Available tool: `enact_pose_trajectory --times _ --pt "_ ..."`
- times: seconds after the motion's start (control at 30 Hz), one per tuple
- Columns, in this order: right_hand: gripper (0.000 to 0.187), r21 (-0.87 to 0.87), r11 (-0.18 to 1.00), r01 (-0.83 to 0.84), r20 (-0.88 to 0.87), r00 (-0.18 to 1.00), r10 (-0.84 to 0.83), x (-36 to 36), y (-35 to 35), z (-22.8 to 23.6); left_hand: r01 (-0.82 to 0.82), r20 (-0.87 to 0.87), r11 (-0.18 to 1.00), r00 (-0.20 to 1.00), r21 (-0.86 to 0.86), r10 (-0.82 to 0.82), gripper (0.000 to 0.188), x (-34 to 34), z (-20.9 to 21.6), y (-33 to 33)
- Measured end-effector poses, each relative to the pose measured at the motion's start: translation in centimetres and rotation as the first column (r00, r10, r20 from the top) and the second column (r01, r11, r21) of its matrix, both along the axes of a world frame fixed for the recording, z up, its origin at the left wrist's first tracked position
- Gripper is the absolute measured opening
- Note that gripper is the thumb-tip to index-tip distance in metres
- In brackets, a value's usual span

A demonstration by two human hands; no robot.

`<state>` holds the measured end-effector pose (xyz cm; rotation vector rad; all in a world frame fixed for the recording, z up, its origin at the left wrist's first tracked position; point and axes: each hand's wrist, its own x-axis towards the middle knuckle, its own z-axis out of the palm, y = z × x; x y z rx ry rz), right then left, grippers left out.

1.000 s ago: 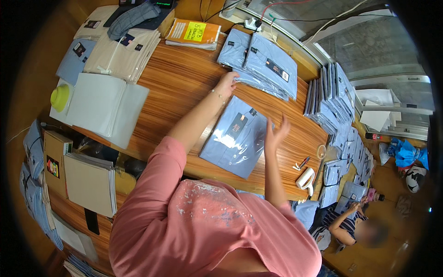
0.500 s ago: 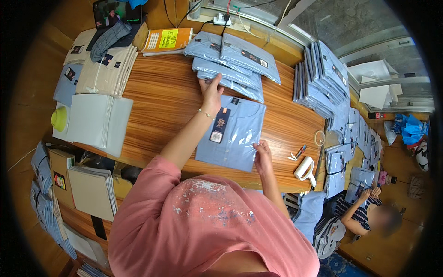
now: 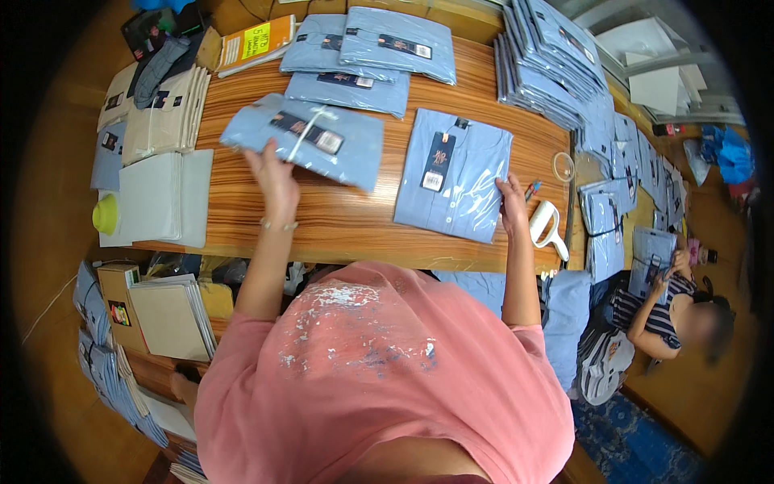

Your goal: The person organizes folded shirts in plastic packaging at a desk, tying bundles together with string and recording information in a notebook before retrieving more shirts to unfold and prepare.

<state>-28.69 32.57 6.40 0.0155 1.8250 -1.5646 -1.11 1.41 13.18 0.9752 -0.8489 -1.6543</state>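
My left hand [image 3: 276, 187] grips the near edge of a folded blue shirt in a clear bag [image 3: 343, 158], thumb on top. That shirt is tilted above the table, with a dark tag and a bright white streak across it. To its right, another bagged blue shirt [image 3: 472, 173] lies on the table, its buttons and dark tag facing up. My right hand [image 3: 513, 203] pinches its right edge; some fingertips are hidden. Beyond my left hand, a pile of bagged blue shirts [image 3: 435, 40] rests at the back.
A tall stack of bagged shirts [image 3: 524, 77] stands at the back right. Near my right hand are a white lint roller [image 3: 543, 222] and a tape ring [image 3: 563, 167]. Clear sheets [image 3: 151, 198] and beige packs [image 3: 179, 121] sit left. Another person [image 3: 657, 323] works at far right.
My left hand has drawn a bagged shirt off the pile, toward the left and nearer me. The other shirt and my right hand appear farther right, and the view has shifted.
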Motion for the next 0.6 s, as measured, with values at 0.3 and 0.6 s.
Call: enact_pose_trajectory --times 0.3,0.6 --pt "0.040 0.477 0.790 0.385 -0.877 0.153 0.455 1.2 -0.8 3.3 0.207 0.236 0.902 0.964 -0.379 -0.123 0.039 8.7 7.1 0.4" --pt "0.059 -0.041 0.885 -0.465 -0.024 0.886 0.464 14.6 -9.9 -2.1 0.521 0.408 0.826 0.720 0.216 -0.561 0.040 7.0 -11.2 -1.7"
